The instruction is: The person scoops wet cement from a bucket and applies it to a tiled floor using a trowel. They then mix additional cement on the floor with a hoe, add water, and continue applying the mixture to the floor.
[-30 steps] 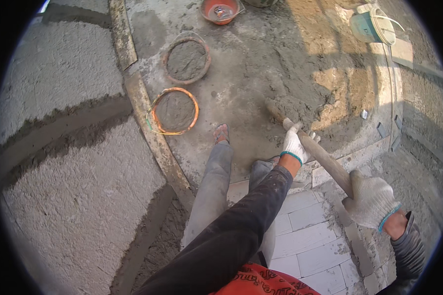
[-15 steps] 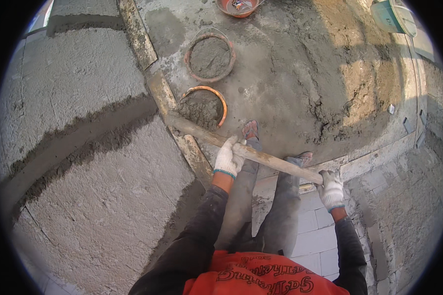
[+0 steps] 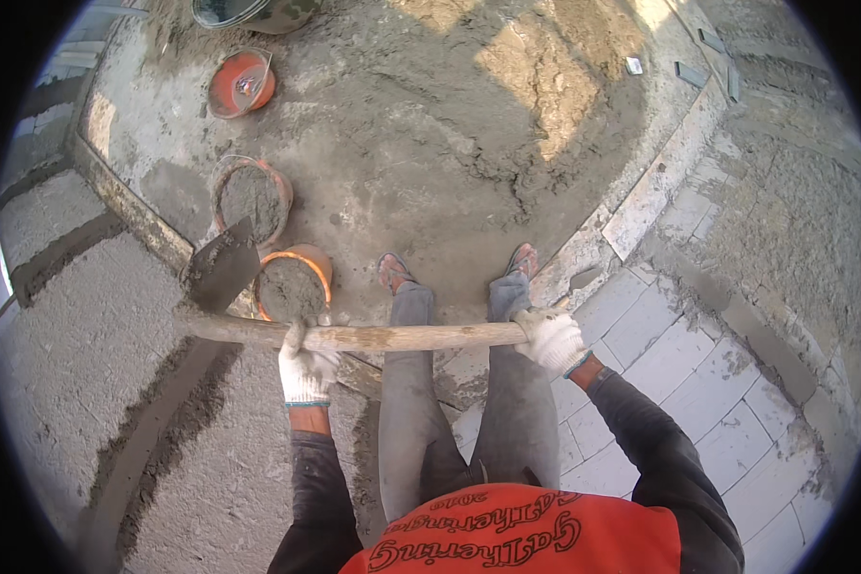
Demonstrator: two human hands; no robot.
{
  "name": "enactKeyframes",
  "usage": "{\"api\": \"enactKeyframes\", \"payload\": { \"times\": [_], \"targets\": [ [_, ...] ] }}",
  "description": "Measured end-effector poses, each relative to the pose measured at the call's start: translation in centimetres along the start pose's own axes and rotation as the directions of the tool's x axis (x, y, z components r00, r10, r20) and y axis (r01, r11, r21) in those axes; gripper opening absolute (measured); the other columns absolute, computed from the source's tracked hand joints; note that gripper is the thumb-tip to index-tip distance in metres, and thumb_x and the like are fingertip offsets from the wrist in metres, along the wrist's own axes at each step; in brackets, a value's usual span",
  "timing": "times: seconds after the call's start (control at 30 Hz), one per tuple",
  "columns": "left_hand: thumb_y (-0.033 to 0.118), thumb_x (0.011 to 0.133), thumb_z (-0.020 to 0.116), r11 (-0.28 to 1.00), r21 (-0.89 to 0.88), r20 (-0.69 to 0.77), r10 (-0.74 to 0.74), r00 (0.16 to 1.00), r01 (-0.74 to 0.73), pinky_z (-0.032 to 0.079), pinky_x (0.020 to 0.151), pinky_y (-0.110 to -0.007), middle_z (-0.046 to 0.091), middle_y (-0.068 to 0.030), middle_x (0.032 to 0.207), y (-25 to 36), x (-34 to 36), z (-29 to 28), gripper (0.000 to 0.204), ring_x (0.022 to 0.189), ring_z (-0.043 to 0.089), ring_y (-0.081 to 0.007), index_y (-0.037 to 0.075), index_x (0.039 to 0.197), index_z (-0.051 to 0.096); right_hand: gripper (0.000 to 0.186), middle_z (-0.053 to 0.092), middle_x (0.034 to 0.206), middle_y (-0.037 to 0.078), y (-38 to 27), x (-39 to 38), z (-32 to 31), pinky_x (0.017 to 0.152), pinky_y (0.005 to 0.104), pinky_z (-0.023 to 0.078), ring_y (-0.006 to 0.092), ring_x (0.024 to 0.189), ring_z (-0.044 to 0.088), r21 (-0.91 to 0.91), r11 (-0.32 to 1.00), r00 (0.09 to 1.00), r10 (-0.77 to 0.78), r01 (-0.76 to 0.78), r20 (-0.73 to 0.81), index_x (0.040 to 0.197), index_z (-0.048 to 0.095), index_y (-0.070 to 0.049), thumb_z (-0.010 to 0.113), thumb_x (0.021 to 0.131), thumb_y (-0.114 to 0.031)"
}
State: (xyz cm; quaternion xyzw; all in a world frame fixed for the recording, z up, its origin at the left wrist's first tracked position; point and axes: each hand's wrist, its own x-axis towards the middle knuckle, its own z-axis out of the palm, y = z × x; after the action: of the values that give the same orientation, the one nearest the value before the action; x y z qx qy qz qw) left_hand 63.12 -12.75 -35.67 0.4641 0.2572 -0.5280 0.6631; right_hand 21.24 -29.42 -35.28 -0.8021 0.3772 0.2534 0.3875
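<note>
Both gloved hands are gripping my hoe's wooden handle (image 3: 402,336): left hand (image 3: 307,368) and right hand (image 3: 551,340) fingers curling around it, blade (image 3: 222,271) hanging beyond left fingers, beside mortar-filled basin (image 3: 292,284).

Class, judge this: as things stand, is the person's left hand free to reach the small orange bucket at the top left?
Probably not: the left hand grips the long wooden hoe handle, and the small orange bucket lies far beyond.

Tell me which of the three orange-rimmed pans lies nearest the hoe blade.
The lowest pan, full of mortar, directly beside the hoe blade; the others sit farther up.
</note>
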Motion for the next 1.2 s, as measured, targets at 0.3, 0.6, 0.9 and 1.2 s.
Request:
{"api": "enactKeyframes", "payload": {
  "times": [0.3,0.6,0.9,1.2],
  "targets": [
    [0.029,0.109,0.071,0.92,0.355,0.001,-0.179,0.984,0.167,0.059,0.108,-0.062,0.054,-0.0266,0.151,-15.3,15.4,19.3,0.066,0.129,0.065,-0.0463,-0.003,0.156,0.039,0.015,0.076,0.084,0.013,9.7,6.4,-22.4,0.074,0.0513,0.062,0.0368,0.088,0.078,-0.291,0.951,0.963,0.02,-0.101,-0.267,0.109,0.071,-0.016,0.068,0.095,-0.016],
    [0.012,0.11,0.057,0.409,0.716,-0.403,-0.419,0.814,0.565,0.069,0.07,-0.041,0.073,-0.0138,0.11,-31.7,-3.4,5.0,0.034,0.082,0.078,-0.028,0.002,0.141,0.065,0.049,0.074,0.108,0.011,19.1,4.5,-26.3,0.083,0.0451,0.058,0.03,0.086,0.07,-0.574,0.804,0.393,-0.584,0.156,-0.71,0.136,0.069,-0.008,0.072,0.098,-0.04],
    [0.032,0.098,0.06,-0.268,0.81,-0.503,0.138,0.853,0.522,0.051,0.044,-0.038,0.06,-0.0068,0.076,-25.9,-9.6,1.1,0.032,0.047,0.058,-0.0223,0.003,0.108,0.066,0.052,0.077,0.123,0.025,26.1,-8.4,14.8,0.103,0.044,0.056,0.0418,0.118,0.073,0.89,0.136,0.534,0.834,-0.436,0.134,0.144,0.068,-0.012,0.063,0.105,-0.046],
    [0.016,0.095,0.056,-0.567,0.795,-0.17,0.133,0.976,0.216,0.048,0.074,-0.037,0.06,-0.0048,0.081,-25.6,-6.2,3.8,0.025,0.075,0.056,-0.0169,-0.005,0.097,0.069,0.072,0.068,0.143,0.031,37.0,0.0,43.0,0.115,0.0529,0.05,0.0467,0.135,0.064,0.776,-0.139,0.333,0.846,-0.616,0.416,0.159,0.055,-0.01,0.063,0.098,-0.046]
  ]
}}
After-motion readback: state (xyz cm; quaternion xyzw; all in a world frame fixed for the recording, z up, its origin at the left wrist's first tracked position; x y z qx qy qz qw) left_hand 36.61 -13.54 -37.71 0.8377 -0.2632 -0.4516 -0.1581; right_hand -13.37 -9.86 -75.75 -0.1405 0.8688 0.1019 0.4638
